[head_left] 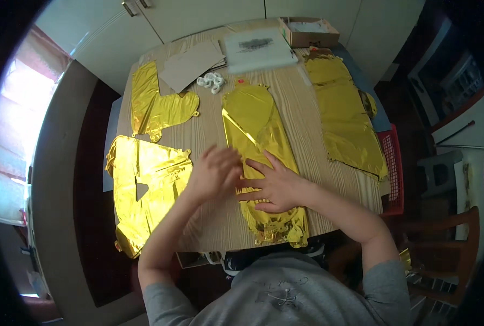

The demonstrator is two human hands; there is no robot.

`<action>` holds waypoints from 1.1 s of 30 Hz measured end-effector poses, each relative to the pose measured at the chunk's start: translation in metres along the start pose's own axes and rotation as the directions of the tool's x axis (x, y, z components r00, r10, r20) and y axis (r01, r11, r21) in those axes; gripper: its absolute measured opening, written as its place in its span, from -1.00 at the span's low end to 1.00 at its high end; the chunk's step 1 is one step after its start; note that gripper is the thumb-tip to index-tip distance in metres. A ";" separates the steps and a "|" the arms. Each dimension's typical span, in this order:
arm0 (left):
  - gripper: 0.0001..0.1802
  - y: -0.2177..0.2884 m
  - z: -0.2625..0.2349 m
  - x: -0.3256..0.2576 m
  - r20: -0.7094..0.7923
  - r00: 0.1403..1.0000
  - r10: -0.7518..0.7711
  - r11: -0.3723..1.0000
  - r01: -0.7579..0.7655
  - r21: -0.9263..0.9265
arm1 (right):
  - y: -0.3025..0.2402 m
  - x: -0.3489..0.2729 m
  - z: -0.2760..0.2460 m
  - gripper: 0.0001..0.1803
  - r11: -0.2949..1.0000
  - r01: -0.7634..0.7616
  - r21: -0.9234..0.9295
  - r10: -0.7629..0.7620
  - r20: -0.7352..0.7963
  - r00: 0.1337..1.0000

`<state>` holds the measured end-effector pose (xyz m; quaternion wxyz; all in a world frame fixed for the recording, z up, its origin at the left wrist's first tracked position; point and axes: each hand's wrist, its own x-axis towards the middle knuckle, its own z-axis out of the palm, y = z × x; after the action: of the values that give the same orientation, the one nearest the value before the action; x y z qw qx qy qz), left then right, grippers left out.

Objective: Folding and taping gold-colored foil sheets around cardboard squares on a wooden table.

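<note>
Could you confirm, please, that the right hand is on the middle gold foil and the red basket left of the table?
No: the head view shows the red basket right of the table; the right hand is on the middle gold foil.

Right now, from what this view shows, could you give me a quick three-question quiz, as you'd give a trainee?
1. Which hand lies spread on the middle gold foil piece: left or right?
2. True or false: the red basket is at the right side of the table.
3. Fill in: small white ___ lie beside the grey-brown sheets.

Key:
1. The right hand.
2. True.
3. Rings.
</note>
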<state>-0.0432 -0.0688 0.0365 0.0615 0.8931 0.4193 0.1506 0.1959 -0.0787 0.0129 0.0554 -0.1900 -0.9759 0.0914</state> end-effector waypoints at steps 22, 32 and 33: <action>-0.54 -0.014 0.040 0.054 -0.270 0.949 -0.161 0.869 0.266 0.418 | 0.001 0.001 0.001 -0.51 1.000 0.004 -0.001 -0.004 -0.014 1.000; -0.41 -0.049 0.050 0.088 -0.282 0.926 -0.251 0.823 0.358 0.442 | 0.001 0.000 0.000 -0.50 1.000 -0.007 -0.014 0.007 0.001 1.000; -0.39 -0.051 0.050 0.090 -0.266 0.923 -0.277 0.821 0.371 0.433 | 0.001 0.000 0.000 -0.50 1.000 -0.006 -0.018 0.006 0.000 1.000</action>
<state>-0.0102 0.0335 -0.0030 -0.1755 0.7771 0.5933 0.1155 0.1962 -0.0783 0.0124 0.0533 -0.1932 -0.9762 0.0829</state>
